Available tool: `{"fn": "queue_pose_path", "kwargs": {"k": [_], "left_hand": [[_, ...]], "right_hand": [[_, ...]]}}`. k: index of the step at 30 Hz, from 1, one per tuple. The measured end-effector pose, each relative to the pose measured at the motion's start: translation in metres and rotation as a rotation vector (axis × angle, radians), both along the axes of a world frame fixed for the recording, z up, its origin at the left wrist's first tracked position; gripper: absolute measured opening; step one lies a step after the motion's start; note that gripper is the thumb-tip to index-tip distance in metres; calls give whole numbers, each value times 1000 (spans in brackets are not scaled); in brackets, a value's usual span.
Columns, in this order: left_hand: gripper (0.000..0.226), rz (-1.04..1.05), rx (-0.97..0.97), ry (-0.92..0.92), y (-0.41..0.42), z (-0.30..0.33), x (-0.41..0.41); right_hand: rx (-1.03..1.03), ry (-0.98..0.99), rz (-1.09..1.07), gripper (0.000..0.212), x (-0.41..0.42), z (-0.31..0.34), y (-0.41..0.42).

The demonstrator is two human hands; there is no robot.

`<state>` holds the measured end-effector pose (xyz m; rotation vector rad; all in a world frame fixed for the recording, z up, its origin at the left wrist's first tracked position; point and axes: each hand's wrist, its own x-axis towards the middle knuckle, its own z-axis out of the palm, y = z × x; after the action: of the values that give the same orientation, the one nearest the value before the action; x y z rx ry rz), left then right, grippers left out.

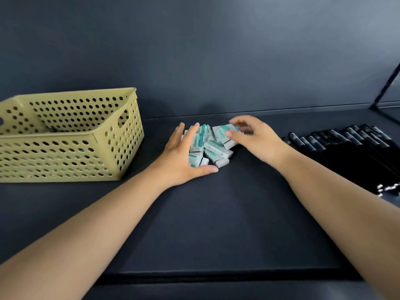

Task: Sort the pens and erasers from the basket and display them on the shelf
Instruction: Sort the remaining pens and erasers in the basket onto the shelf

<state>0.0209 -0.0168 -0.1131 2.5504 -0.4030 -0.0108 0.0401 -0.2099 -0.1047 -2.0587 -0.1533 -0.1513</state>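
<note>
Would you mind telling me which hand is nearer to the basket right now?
Left. The left hand rests on the left side of the eraser pile, just right of the basket. The right hand is beyond the pile, toward the pens.

One perforated yellow-green basket (69, 135) stands on the shelf (216, 213). A heap of erasers (208, 146) in white-and-green sleeves shows about seven, others hidden. The black pens (346, 144) number more than a dozen, too overlapped to count. Two hands: left hand (184, 154), right hand (253, 135).
</note>
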Motion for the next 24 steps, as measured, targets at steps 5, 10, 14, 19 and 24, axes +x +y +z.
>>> {"fn": "queue_pose_path", "kwargs": {"k": [5, 10, 14, 19, 24], "left_hand": [[88, 12, 131, 12, 4, 0, -9], [85, -12, 149, 53, 1, 1, -11], [92, -120, -67, 96, 11, 8, -18], [86, -161, -261, 182, 36, 29, -28], [26, -236, -189, -152, 86, 78, -55]], "right_hand": [[-208, 81, 146, 49, 5, -7, 7], [-391, 20, 167, 46, 0, -8, 10], [-220, -73, 35, 33, -6, 3, 13], [-133, -81, 31, 24, -25, 36, 35], [-160, -173, 117, 18, -46, 80, 95]]}}
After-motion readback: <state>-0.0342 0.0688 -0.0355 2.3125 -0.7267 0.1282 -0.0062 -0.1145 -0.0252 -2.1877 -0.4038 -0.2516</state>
